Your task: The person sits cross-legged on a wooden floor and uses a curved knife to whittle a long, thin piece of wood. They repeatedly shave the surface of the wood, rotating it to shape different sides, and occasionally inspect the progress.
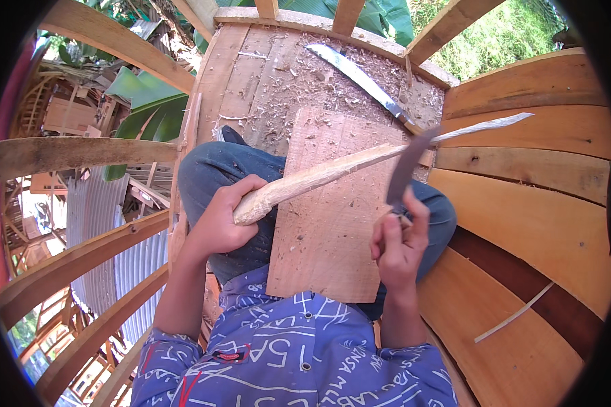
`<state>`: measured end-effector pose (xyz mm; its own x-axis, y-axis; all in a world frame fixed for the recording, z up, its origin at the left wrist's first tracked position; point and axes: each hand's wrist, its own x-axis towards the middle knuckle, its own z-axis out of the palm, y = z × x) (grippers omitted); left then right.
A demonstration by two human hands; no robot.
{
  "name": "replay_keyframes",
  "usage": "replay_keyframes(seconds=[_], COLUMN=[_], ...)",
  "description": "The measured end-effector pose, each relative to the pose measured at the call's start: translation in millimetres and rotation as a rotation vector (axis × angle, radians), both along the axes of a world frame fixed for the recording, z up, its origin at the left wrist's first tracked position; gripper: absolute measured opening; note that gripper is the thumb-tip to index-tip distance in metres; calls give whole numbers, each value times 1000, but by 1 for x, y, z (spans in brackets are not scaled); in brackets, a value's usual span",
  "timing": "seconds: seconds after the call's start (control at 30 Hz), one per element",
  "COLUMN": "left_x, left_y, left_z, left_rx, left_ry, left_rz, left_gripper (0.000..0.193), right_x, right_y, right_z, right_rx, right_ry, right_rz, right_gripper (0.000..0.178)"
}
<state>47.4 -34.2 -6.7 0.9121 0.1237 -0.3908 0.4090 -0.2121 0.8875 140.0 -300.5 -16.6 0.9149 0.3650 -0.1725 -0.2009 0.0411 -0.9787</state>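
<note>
knife (410,166) clamped in right hand (400,245) crosses over stick (332,171) clamped in left hand (223,222), and light strokes aimed away from that grip seem safest.

One wide head camera looks down from close above, facing forward over the long pale wooden stick (339,169) at frame centre.

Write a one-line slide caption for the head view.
Left grip on a pale stick, right grip on a dark-bladed knife, a wooden board below and a machete among wood shavings.
</note>
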Motion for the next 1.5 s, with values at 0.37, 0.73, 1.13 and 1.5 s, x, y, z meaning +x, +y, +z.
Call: replay_keyframes(seconds=[0.37,0.73,1.13,1.5], left_x=[0,-2,-3,1], left_y=[4,9,10,8], left_z=[0,-1,-4,3], left_rx=[32,-119,-59,-42], left_ry=[-17,-12,-2,29], left_rz=[-41,12,-44,-51], left_gripper=[43,43,43,43], right_x=[1,5,-3,-4], right_y=[1,-4,6,9], right_z=[-2,-7,-14,3], right_rx=[-259,-174,-300,-169], right_ry=[-192,-326,-350,-335], right_rz=[258,267,248,291], right_gripper=[37,38,37,35])
